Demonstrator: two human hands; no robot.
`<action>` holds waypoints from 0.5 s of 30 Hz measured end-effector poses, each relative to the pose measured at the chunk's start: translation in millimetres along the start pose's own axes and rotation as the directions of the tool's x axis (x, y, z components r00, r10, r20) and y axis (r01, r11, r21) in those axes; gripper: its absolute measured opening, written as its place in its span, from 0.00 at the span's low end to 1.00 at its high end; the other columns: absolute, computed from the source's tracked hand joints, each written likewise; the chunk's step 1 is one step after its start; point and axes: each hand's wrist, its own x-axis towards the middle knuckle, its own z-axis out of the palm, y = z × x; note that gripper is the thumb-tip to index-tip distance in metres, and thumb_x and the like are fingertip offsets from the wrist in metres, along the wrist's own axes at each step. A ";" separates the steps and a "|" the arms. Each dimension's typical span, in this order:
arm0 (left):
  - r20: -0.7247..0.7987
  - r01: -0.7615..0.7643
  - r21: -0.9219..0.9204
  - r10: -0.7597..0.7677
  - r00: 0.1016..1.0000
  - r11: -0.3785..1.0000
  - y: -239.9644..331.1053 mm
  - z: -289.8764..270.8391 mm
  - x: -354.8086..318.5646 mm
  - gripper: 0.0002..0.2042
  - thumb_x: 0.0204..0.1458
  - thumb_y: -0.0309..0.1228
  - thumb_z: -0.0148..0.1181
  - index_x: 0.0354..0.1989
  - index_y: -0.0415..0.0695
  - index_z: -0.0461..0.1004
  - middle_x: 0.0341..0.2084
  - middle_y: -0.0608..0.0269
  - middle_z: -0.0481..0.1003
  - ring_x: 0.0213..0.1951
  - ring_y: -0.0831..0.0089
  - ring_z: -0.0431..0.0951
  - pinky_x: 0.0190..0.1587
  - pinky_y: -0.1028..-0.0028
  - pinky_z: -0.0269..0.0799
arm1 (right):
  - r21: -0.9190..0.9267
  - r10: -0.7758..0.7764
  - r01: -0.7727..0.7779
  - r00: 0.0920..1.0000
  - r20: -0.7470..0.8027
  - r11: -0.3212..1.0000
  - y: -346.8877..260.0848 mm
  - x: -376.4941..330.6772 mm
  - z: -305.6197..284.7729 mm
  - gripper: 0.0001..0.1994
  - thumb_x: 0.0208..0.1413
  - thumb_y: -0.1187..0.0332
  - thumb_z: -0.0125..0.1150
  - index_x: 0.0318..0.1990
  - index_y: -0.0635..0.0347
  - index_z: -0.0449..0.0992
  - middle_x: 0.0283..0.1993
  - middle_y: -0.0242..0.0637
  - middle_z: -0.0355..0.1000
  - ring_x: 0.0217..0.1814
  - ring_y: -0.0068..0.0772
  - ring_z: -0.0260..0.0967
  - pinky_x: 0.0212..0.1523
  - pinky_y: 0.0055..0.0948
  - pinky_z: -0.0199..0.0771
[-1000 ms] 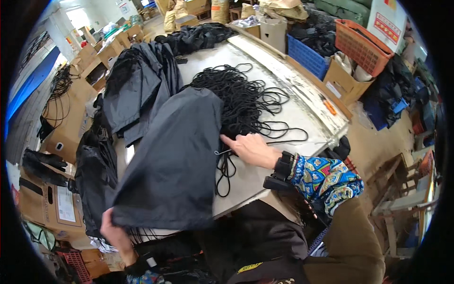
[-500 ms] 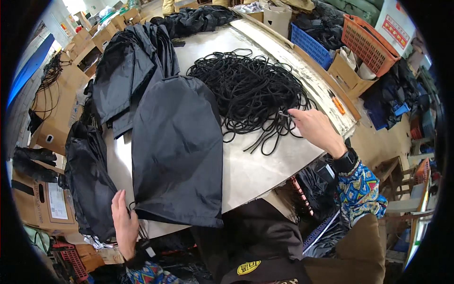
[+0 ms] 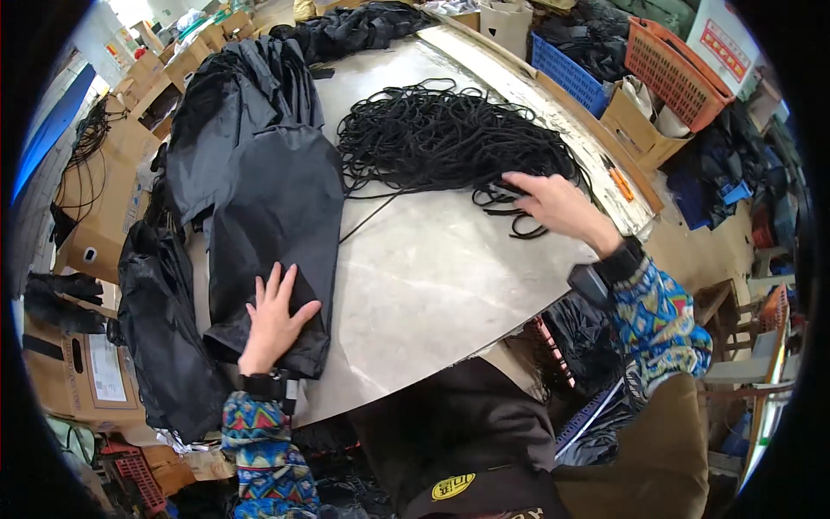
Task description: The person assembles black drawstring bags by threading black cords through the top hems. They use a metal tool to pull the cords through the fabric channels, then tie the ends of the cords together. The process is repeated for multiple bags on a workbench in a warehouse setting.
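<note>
On the pale table (image 3: 432,294): a black cloth piece (image 3: 277,195) lies at the near left, its far end against a pile of dark cloth (image 3: 203,143).
Left hand (image 3: 275,324): palm down on the near part of that piece, fingers spread wide.
Right hand (image 3: 562,206): at the near right edge of the cord heap (image 3: 450,143), index finger reaching out, the others partly curled; whether it grips anything, I cannot tell.
Single cord (image 3: 370,216): runs from the heap to the piece's right edge.
Far right edge: an orange-handled tool (image 3: 621,184) lies near a blue basket (image 3: 566,76).
</note>
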 end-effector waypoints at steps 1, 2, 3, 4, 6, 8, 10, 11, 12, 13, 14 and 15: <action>0.009 -0.033 -0.047 0.034 0.999 0.998 -6.5 -2.4 1.2 0.34 0.51 0.45 0.60 0.65 0.49 0.56 0.66 0.50 0.51 0.65 0.40 0.48 0.62 0.45 0.49 | 0.044 0.035 -0.040 0.995 0.097 0.998 -4.9 -10.4 -4.9 0.14 0.50 0.67 0.56 0.46 0.56 0.75 0.33 0.47 0.76 0.36 0.47 0.74 0.36 0.39 0.74; -0.045 -0.063 -0.034 0.061 0.997 0.997 -6.6 -5.3 -1.6 0.29 0.50 0.42 0.60 0.59 0.44 0.63 0.60 0.49 0.60 0.62 0.46 0.58 0.60 0.55 0.56 | 0.084 0.065 -0.082 0.979 0.193 0.993 -15.0 -20.8 -10.9 0.15 0.50 0.67 0.57 0.47 0.57 0.75 0.34 0.48 0.75 0.36 0.48 0.74 0.36 0.38 0.74; -0.097 -0.130 0.085 0.138 0.986 0.988 6.1 -9.0 -2.2 0.25 0.50 0.39 0.60 0.55 0.42 0.67 0.56 0.50 0.64 0.57 0.48 0.63 0.57 0.57 0.60 | 0.104 0.007 -0.024 0.987 0.162 0.994 -16.1 -31.6 -9.5 0.13 0.51 0.66 0.57 0.44 0.58 0.76 0.32 0.48 0.75 0.35 0.49 0.73 0.35 0.38 0.73; -0.141 -0.188 0.205 0.218 0.966 0.961 25.4 -11.0 -3.3 0.21 0.50 0.36 0.60 0.51 0.40 0.70 0.51 0.51 0.69 0.53 0.51 0.67 0.54 0.58 0.63 | 0.090 0.036 -0.054 0.982 0.186 0.994 -18.5 -41.6 -9.7 0.13 0.51 0.66 0.57 0.44 0.59 0.76 0.32 0.48 0.75 0.35 0.49 0.73 0.35 0.38 0.73; -0.218 -0.443 -0.091 0.416 0.883 0.892 70.1 -13.7 3.3 0.14 0.49 0.28 0.59 0.43 0.36 0.72 0.40 0.51 0.72 0.46 0.54 0.70 0.49 0.64 0.65 | 0.062 0.076 -0.093 0.969 0.234 0.994 -26.7 -56.4 -12.3 0.13 0.51 0.65 0.58 0.43 0.60 0.76 0.31 0.47 0.75 0.34 0.49 0.73 0.34 0.39 0.72; -0.284 -0.518 -0.190 0.458 0.842 0.834 93.5 2.8 28.0 0.12 0.50 0.30 0.58 0.41 0.37 0.73 0.38 0.49 0.72 0.45 0.53 0.70 0.47 0.63 0.67 | 0.128 0.055 -0.086 0.972 0.228 0.988 -35.6 -59.7 -8.1 0.13 0.51 0.65 0.59 0.41 0.62 0.76 0.28 0.48 0.74 0.33 0.49 0.73 0.33 0.39 0.72; -0.464 -0.519 -0.104 0.420 0.780 0.848 117.3 22.5 68.6 0.10 0.50 0.30 0.57 0.39 0.39 0.74 0.37 0.48 0.72 0.43 0.52 0.71 0.45 0.62 0.68 | 0.199 0.040 -0.092 0.968 0.250 0.976 -51.7 -60.4 -7.5 0.13 0.52 0.65 0.59 0.41 0.63 0.75 0.28 0.50 0.74 0.32 0.50 0.72 0.33 0.39 0.72; -0.531 -0.452 -0.044 0.362 0.766 0.891 125.1 25.3 80.8 0.09 0.50 0.30 0.56 0.38 0.40 0.74 0.37 0.48 0.72 0.42 0.52 0.71 0.44 0.61 0.68 | 0.208 -0.021 -0.027 0.974 0.225 0.978 -54.8 -61.6 -3.4 0.14 0.52 0.65 0.60 0.44 0.62 0.75 0.27 0.51 0.73 0.32 0.51 0.72 0.33 0.39 0.71; -0.431 -0.422 -0.066 0.355 0.829 0.904 124.6 28.2 84.0 0.08 0.50 0.29 0.56 0.37 0.40 0.74 0.36 0.49 0.73 0.42 0.52 0.71 0.44 0.61 0.68 | 0.224 -0.045 -0.006 0.975 0.219 0.975 -59.4 -61.6 -1.7 0.15 0.52 0.65 0.60 0.46 0.62 0.74 0.27 0.51 0.73 0.32 0.51 0.72 0.33 0.40 0.71; -0.327 -0.386 -0.084 0.340 0.882 0.919 121.8 29.8 86.3 0.07 0.49 0.29 0.56 0.36 0.41 0.74 0.35 0.50 0.73 0.41 0.52 0.71 0.44 0.61 0.68 | 0.240 -0.071 0.018 0.974 0.213 0.971 -65.2 -60.9 -0.6 0.16 0.52 0.65 0.60 0.47 0.61 0.73 0.27 0.51 0.73 0.32 0.52 0.72 0.33 0.40 0.71; -0.211 -0.355 -0.106 0.328 0.921 0.929 122.9 32.0 90.1 0.07 0.49 0.29 0.56 0.34 0.42 0.74 0.34 0.51 0.73 0.41 0.52 0.70 0.43 0.61 0.67 | 0.253 -0.083 0.028 0.974 0.210 0.967 -67.8 -60.8 0.6 0.17 0.52 0.65 0.60 0.49 0.60 0.73 0.27 0.51 0.72 0.31 0.52 0.71 0.33 0.41 0.71; -0.151 -0.488 -0.047 0.477 0.866 0.871 125.9 33.0 77.5 0.04 0.47 0.28 0.56 0.30 0.43 0.73 0.30 0.55 0.72 0.40 0.54 0.70 0.42 0.62 0.67 | 0.243 -0.051 -0.013 0.966 0.253 0.970 -71.4 -62.3 -1.0 0.19 0.52 0.67 0.59 0.52 0.58 0.71 0.27 0.52 0.72 0.31 0.53 0.71 0.33 0.43 0.70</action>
